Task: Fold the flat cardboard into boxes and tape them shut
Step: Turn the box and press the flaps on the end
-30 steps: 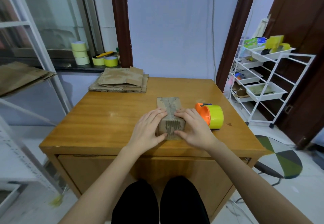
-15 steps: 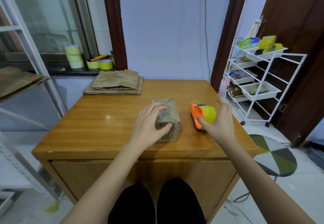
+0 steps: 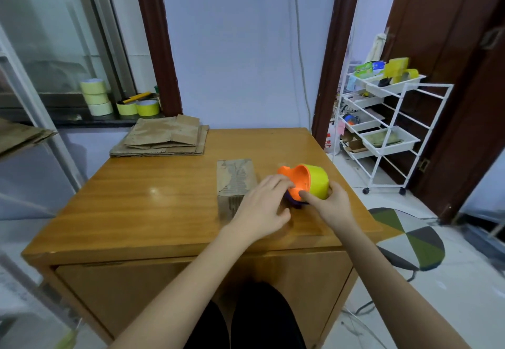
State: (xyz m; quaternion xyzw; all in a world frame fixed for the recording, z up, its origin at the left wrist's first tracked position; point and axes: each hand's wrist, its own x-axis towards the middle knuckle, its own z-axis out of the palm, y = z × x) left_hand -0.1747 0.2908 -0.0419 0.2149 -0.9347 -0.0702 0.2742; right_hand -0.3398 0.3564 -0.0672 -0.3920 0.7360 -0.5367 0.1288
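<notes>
My right hand (image 3: 332, 206) grips the tape dispenser (image 3: 307, 184) near the table's (image 3: 136, 206) right edge; my left hand (image 3: 262, 209), fingers loosely spread, touches it. The box (image 3: 235, 182) stands just beside.

A wooden table (image 3: 142, 206) with a glossy orange-brown top carries three things. A stack of flat cardboard (image 3: 164, 138) lies at its ten o'clock corner. A folded cardboard box (image 3: 235, 179) stands just past centre toward two o'clock. Just beside the box, at three o'clock, sits an orange and yellow tape dispenser (image 3: 308, 182).
</notes>
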